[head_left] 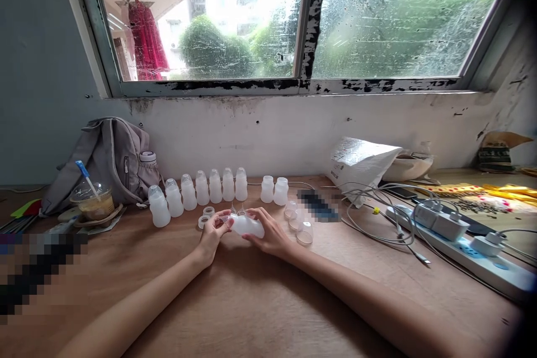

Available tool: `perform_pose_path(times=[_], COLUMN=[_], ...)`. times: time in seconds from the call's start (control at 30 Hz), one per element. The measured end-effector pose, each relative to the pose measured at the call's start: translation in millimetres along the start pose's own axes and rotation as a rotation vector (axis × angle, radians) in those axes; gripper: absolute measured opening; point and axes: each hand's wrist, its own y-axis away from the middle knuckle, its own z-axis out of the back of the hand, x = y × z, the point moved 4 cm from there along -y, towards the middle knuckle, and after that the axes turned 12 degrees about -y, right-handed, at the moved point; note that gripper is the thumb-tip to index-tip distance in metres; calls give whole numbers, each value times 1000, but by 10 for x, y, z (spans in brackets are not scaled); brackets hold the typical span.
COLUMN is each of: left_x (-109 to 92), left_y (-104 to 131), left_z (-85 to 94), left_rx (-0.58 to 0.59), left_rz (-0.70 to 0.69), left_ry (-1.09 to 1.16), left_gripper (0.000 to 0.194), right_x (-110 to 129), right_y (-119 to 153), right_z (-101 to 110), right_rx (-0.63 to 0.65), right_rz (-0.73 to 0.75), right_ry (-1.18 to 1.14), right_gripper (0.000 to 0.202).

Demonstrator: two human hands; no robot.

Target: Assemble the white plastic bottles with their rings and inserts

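Both hands meet over the middle of the table around a translucent white bottle [248, 226], which lies tilted on its side. My right hand [268, 232] is wrapped round its body. At the bottle's neck end, my left hand [216, 230] pinches with thumb and fingers; the small part there is hard to make out. Behind stands a row of several capped bottles [202, 187], with two open bottles [267, 189] to their right. White rings [204, 219] lie beside my left hand. Clear domed caps [305, 232] rest right of my right hand.
A grey backpack [117, 151] and an iced drink cup [93, 201] stand at the left. On the right are a white power strip [482, 257], tangled cables [377, 229] and a silvery bag [363, 162]. A window is above the table.
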Motion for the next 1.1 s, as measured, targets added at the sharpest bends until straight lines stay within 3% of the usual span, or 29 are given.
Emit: perform_pose_path(times=[0.13,0.2,0.33,0.4,0.47,0.57,0.63,0.7,0.77,0.83,1.0,1.1], left_x=[-17,-57,-157,-198,-218,-188,-179,-231,-328,-426,-521,-494], left_y=[-35,-52,-69,-72,-71,-39,-8,3,-16,-66,-195,-213], left_z=[28,48,78,87,89,36,-29,-93,-157,-233,-380,-408], left_rx=[42,97,214,232,209,157,94,-16,-122,-151,-69,-22], left_rz=[66,59,20,2,7,117,182,161,96,61,51,23], left_ry=[121,133,88,91,132,185,187,172,162,165,201,234], left_gripper=[33,30,35,40,44,46,46,44,39,37,43,46], right_x=[0,-57,-102,-70,-55,45,166,259,298,304,321,307], right_y=[-5,-23,5,12,2,-5,12,31,36,40,60,63], right_z=[-38,-59,-191,-220,-208,-160,-162,-188,-215,-243,-266,-252], right_rx=[28,87,390,421,303,92,22,8,32,79,172,207], right_rz=[-92,-269,-708,-770,-709,-420,-232,-176,-284,-483,-876,-939], right_ry=[-58,-267,-873,-1008,-906,-471,-230,-176,-316,-592,-1334,-1431], right_gripper=[46,42,45,46,42,40,42,42,40,39,41,46])
